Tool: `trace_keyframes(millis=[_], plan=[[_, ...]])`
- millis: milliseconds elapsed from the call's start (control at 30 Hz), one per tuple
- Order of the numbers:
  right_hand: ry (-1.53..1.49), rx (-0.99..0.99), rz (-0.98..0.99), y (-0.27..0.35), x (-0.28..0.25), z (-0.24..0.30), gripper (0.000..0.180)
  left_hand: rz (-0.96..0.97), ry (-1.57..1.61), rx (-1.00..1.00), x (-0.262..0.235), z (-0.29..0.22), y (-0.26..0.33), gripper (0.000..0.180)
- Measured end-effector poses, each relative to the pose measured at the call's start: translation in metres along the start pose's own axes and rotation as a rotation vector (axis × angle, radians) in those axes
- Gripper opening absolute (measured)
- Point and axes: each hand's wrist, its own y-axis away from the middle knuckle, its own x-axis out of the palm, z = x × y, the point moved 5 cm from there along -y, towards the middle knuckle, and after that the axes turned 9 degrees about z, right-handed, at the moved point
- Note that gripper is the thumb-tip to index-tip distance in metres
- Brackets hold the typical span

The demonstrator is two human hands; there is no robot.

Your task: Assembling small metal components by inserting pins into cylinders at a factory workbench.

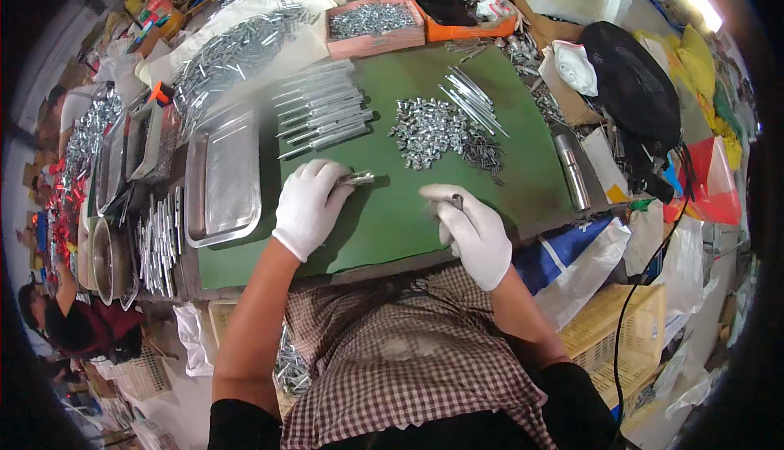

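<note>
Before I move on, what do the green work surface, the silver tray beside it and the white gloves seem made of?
Green work surface: perhaps rubber or plastic; even colour, low sheen.
Silver tray: metal, possibly stainless steel, smooth with bright reflections.
White gloves: apparently knitted fabric, matte, hugging the fingers.

It's a workshop, and a packed one: a green-topped table (376,238) bearing a pile of small metal fittings (420,130), a heap of metal rods (241,50) beyond, a metal tray (222,176), a yellow crate (641,331) lower right, another person (91,319) off left!
</note>
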Motion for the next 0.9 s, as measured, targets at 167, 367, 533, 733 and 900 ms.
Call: trace_keyframes(millis=[167,367,533,733,900], plan=[[0.124,0.018,-0.060,-0.007,-0.002,-0.005,0.035,0.255,-0.030,0.135,-0.009,-0.064,-0.005,0.029],[0.048,0.179,0.086,-0.009,0.002,-0.004,0.034,0.122,0.027,0.200,-0.022,-0.077,0.010,0.037],[0.423,-0.008,0.094,-0.016,0.000,-0.012,0.024,0.226,0.059,0.077,-0.019,-0.072,0.018,0.038],[0.365,0.082,0.083,-0.017,0.001,-0.009,0.025,0.218,0.285,0.054,-0.007,-0.066,0.026,0.035],[0.384,0.103,0.105,-0.017,0.002,-0.007,0.029,0.182,0.304,0.029,-0.006,-0.069,0.025,0.031]])
